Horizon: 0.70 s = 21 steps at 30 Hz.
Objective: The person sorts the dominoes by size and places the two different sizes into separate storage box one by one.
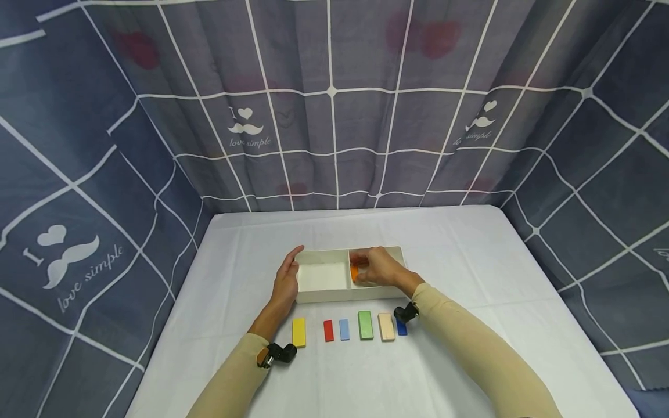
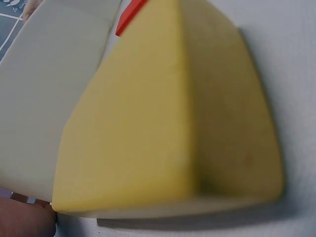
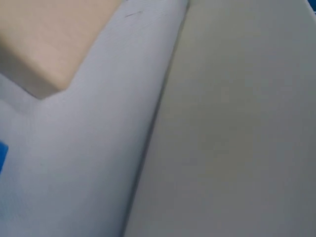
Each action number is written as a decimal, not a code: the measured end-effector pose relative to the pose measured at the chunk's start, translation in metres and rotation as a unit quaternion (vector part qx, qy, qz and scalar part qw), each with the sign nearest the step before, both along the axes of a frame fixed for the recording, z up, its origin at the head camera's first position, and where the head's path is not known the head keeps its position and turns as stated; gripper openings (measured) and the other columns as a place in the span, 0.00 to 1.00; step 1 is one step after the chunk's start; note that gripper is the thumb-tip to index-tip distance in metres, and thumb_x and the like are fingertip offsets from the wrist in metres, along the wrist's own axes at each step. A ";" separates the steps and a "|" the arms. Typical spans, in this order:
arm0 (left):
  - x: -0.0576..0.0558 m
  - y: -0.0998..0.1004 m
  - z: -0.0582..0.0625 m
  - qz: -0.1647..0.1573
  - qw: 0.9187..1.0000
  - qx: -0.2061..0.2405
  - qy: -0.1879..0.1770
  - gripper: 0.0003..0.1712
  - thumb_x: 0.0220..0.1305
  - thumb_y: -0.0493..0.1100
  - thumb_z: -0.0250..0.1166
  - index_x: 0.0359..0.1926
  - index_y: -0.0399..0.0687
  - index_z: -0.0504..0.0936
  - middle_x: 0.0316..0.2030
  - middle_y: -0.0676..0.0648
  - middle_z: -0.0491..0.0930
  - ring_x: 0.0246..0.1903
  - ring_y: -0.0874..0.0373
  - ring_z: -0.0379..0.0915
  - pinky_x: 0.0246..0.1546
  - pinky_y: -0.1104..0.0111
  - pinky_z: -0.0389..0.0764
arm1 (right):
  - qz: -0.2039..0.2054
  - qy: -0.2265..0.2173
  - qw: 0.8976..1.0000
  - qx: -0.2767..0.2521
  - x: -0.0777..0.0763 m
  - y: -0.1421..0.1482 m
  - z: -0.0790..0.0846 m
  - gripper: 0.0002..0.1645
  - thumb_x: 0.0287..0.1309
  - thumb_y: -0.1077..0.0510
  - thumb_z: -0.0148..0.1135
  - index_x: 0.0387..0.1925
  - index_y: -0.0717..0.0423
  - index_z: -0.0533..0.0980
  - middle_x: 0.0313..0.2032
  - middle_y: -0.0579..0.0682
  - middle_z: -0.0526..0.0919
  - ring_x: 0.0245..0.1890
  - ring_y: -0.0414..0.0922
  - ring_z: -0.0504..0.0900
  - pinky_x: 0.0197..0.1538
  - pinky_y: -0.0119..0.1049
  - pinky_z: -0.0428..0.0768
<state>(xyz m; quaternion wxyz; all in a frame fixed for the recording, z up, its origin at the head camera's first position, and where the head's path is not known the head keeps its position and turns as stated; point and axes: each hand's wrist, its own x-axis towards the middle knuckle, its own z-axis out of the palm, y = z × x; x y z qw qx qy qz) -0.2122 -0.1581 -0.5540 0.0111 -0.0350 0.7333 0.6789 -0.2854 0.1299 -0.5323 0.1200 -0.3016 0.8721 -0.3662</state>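
Observation:
A white two-compartment box (image 1: pixel 324 296) sits on the table. My right hand (image 1: pixel 384 267) reaches into its right compartment and pinches an orange block (image 1: pixel 355 273) near the divider; the fingers partly cover the block. Along the box's left end rests my left hand (image 1: pixel 284 284), its fingers fairly straight against the outer wall. The left compartment (image 1: pixel 323 273) shows a bare floor. In the left wrist view a yellow block (image 2: pixel 133 128) fills the middle, beside the box wall. The right wrist view shows the box's front wall (image 3: pixel 222 123) and a beige block (image 3: pixel 54 39), but no fingers.
In front of the box lies a row of blocks: the yellow one, a red block (image 1: pixel 328 331), a light blue block (image 1: pixel 344 330), a green block (image 1: pixel 365 325), the beige one and a dark blue block (image 1: pixel 401 329) partly behind the right wrist camera. Curtains surround the white-covered table (image 1: pixel 460 249).

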 end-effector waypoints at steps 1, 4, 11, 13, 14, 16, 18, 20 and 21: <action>0.000 0.000 0.000 0.000 1.000 -0.002 -0.001 0.29 0.91 0.44 0.37 0.84 0.64 0.65 0.82 0.41 0.64 0.81 0.40 0.59 0.84 0.40 0.56 | 0.000 0.000 1.000 -0.001 0.001 0.001 0.001 0.37 0.56 0.65 0.83 0.68 0.63 0.81 0.60 0.56 0.90 0.61 0.51 0.89 0.67 0.45 0.86; 0.000 0.001 0.000 0.001 1.000 -0.007 -0.002 0.29 0.91 0.44 0.38 0.84 0.64 0.65 0.82 0.41 0.65 0.81 0.40 0.59 0.84 0.41 0.56 | -0.001 0.007 1.000 -0.001 0.003 0.004 0.007 0.36 0.60 0.65 0.80 0.70 0.63 0.80 0.62 0.57 0.89 0.62 0.52 0.89 0.67 0.46 0.86; 0.000 0.000 -0.001 0.000 1.000 -0.001 0.003 0.29 0.91 0.43 0.38 0.84 0.63 0.65 0.82 0.41 0.64 0.82 0.40 0.57 0.85 0.41 0.54 | -0.007 0.026 1.000 -0.002 0.009 0.012 0.020 0.33 0.63 0.63 0.79 0.68 0.64 0.81 0.64 0.58 0.88 0.62 0.54 0.89 0.67 0.47 0.86; 0.000 -0.001 -0.002 0.000 1.000 -0.002 0.004 0.29 0.91 0.43 0.38 0.84 0.63 0.66 0.83 0.41 0.64 0.82 0.40 0.57 0.85 0.41 0.54 | -0.008 0.030 1.000 -0.001 0.011 0.014 0.024 0.33 0.63 0.62 0.79 0.68 0.64 0.81 0.64 0.58 0.88 0.62 0.55 0.89 0.67 0.48 0.86; 0.000 -0.001 -0.002 0.000 1.000 -0.002 0.005 0.29 0.91 0.43 0.38 0.84 0.63 0.66 0.83 0.41 0.64 0.82 0.40 0.57 0.85 0.41 0.54 | -0.008 0.031 0.999 -0.001 0.012 0.015 0.026 0.33 0.63 0.62 0.80 0.68 0.64 0.81 0.63 0.58 0.88 0.62 0.55 0.89 0.67 0.48 0.86; 0.000 -0.001 -0.002 -0.001 1.000 -0.001 0.005 0.29 0.91 0.43 0.38 0.84 0.63 0.66 0.83 0.41 0.64 0.83 0.40 0.57 0.85 0.41 0.53 | -0.009 0.035 0.999 -0.002 0.014 0.018 0.029 0.33 0.63 0.61 0.80 0.68 0.64 0.81 0.63 0.58 0.88 0.62 0.56 0.89 0.67 0.49 0.86; 0.000 -0.001 -0.001 -0.003 1.000 -0.003 0.005 0.29 0.91 0.43 0.38 0.84 0.62 0.65 0.83 0.41 0.63 0.83 0.40 0.56 0.86 0.41 0.53 | -0.013 0.038 0.999 -0.002 0.017 0.022 0.032 0.32 0.63 0.61 0.80 0.67 0.64 0.82 0.63 0.58 0.88 0.62 0.57 0.89 0.66 0.50 0.86; 0.001 -0.001 -0.001 -0.004 1.000 -0.001 0.006 0.29 0.91 0.43 0.38 0.84 0.62 0.65 0.83 0.41 0.63 0.83 0.40 0.56 0.86 0.41 0.53 | -0.016 0.042 0.999 -0.004 0.020 0.026 0.035 0.32 0.63 0.60 0.80 0.67 0.63 0.82 0.63 0.58 0.89 0.62 0.57 0.89 0.66 0.50 0.86; 0.001 -0.001 -0.001 -0.004 1.000 0.000 0.006 0.29 0.91 0.43 0.39 0.84 0.61 0.65 0.83 0.41 0.63 0.83 0.40 0.56 0.86 0.41 0.52 | -0.018 0.044 0.999 -0.004 0.021 0.029 0.036 0.32 0.63 0.60 0.80 0.67 0.63 0.82 0.63 0.57 0.89 0.62 0.57 0.89 0.66 0.49 0.86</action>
